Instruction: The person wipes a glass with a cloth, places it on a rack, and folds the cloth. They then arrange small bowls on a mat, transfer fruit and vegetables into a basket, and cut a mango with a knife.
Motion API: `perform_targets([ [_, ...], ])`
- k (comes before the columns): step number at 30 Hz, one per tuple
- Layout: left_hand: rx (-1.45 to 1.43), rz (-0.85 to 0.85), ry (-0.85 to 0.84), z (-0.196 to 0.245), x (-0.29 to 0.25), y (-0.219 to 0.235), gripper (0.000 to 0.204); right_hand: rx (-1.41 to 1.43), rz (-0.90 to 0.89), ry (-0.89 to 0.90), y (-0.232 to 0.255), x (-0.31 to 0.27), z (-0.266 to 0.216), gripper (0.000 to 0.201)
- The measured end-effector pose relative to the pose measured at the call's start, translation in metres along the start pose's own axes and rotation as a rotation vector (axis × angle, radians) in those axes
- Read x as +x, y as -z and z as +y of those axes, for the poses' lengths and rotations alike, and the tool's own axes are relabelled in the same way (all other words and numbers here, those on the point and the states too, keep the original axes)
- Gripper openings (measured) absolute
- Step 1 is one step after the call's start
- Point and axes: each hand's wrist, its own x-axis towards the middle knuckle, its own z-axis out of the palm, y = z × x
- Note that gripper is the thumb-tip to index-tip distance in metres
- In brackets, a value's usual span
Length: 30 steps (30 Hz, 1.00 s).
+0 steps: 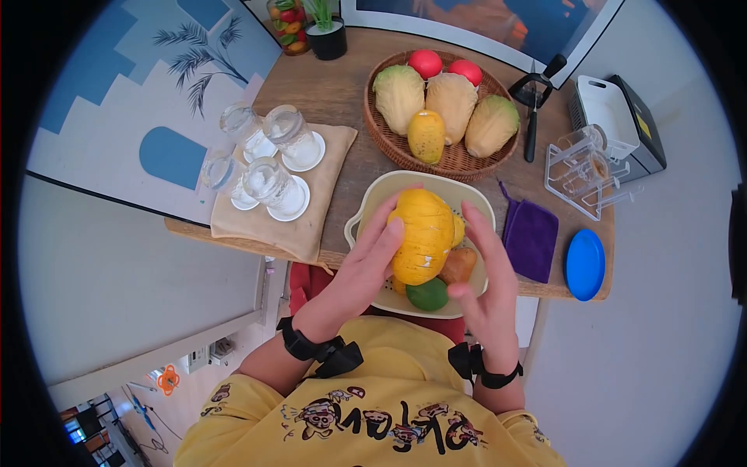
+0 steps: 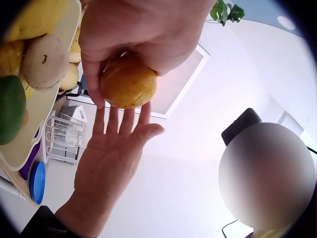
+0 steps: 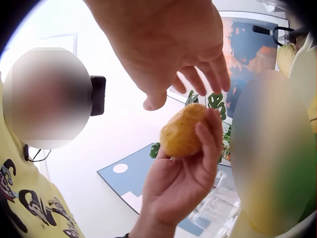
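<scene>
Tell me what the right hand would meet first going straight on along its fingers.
The right hand points over the basin toward the wicker basket, probably the first thing it would meet. Its height is unclear, so it might pass above.

Left hand [image 2: 143,34] grips yellow fruit [image 2: 129,83]; right hand [image 2: 110,157] open, palm showing.

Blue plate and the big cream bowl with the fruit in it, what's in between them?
A purple cloth lies between the blue plate and cream bowl, in the head view.
</scene>
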Motion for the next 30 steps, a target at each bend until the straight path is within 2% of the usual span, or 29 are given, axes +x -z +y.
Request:
perform_targets([
  [1, 0.077, -0.015, -0.032, -0.004, 0.002, 0.001, 0.070, -0.098, -0.016, 0.160, -0.001, 0.002, -0.006, 0.082],
  [3, 0.153, -0.032, -0.060, -0.010, 0.002, 0.002, 0.072, -0.150, -0.054, 0.171, -0.007, 0.002, -0.005, 0.084],
  [4, 0.189, -0.070, -0.088, -0.012, 0.001, 0.003, 0.063, -0.199, -0.095, 0.186, -0.009, 0.002, -0.004, 0.086],
  [5, 0.225, -0.106, -0.118, -0.013, 0.000, 0.004, 0.054, -0.090, -0.096, 0.122, -0.007, 0.003, -0.003, 0.089],
  [6, 0.225, -0.104, -0.123, -0.013, -0.001, 0.005, 0.054, -0.090, -0.098, 0.126, -0.004, 0.005, -0.004, 0.089],
  [8, 0.394, -0.134, -0.139, -0.013, -0.004, 0.007, 0.055, -0.009, -0.182, 0.027, 0.004, 0.007, -0.008, 0.090],
  [12, 0.577, -0.129, -0.201, -0.012, -0.007, 0.008, 0.052, -0.051, -0.223, -0.002, 0.009, 0.009, -0.006, 0.090],
  [14, 0.443, -0.031, 0.097, -0.003, -0.014, -0.002, 0.050, -0.160, -0.207, 0.010, 0.020, 0.019, -0.006, 0.089],
  [15, 0.441, -0.027, 0.092, -0.003, -0.015, -0.001, 0.050, -0.249, -0.131, 0.059, 0.027, 0.026, 0.000, 0.088],
  [16, 0.528, -0.008, -0.013, -0.005, -0.015, 0.000, 0.048, -0.280, -0.075, 0.115, 0.037, 0.041, 0.002, 0.087],
  [17, 0.615, 0.008, -0.117, -0.007, -0.015, 0.001, 0.047, -0.312, -0.027, 0.158, 0.046, 0.055, 0.009, 0.085],
  [21, 0.684, 0.036, -0.155, -0.011, -0.017, 0.011, 0.043, -0.238, 0.015, 0.145, 0.069, 0.116, 0.058, 0.080],
  [23, 0.710, 0.025, -0.115, -0.010, -0.020, 0.013, 0.039, -0.158, -0.013, 0.053, 0.070, 0.141, 0.089, 0.078],
  [24, 0.711, 0.034, -0.122, -0.009, -0.022, 0.015, 0.039, -0.156, -0.019, 0.061, 0.068, 0.149, 0.096, 0.078],
  [26, 0.755, 0.043, -0.118, -0.009, -0.026, 0.017, 0.038, -0.099, -0.134, 0.009, 0.064, 0.163, 0.110, 0.076],
  [30, 0.733, 0.074, -0.106, -0.009, -0.034, 0.028, 0.039, -0.239, -0.154, 0.095, 0.048, 0.173, 0.137, 0.076],
])
